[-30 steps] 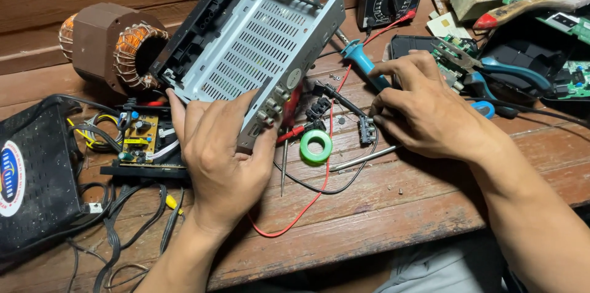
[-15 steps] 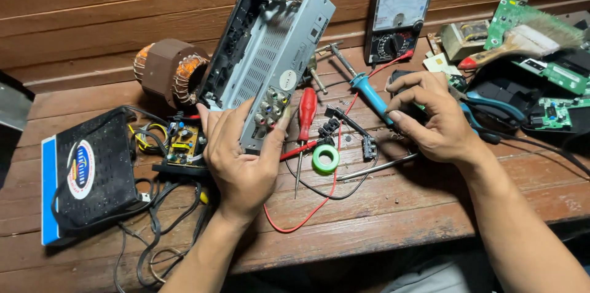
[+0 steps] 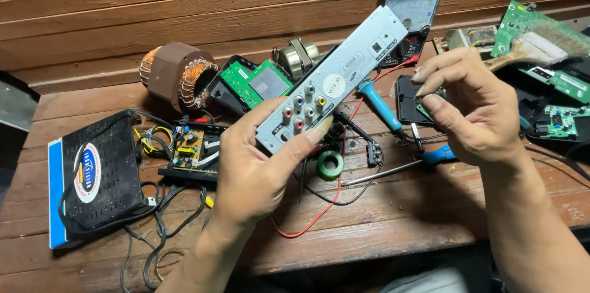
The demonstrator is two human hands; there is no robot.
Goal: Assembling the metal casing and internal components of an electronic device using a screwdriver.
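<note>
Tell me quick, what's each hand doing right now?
Left hand: closed on the grey metal device chassis, holding it up.
Right hand: holding nothing, fingers loosely curled above the bench.

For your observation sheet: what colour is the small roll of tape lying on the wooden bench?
Green; the tape roll shows clearly in the head view, just right of the left hand.
</note>
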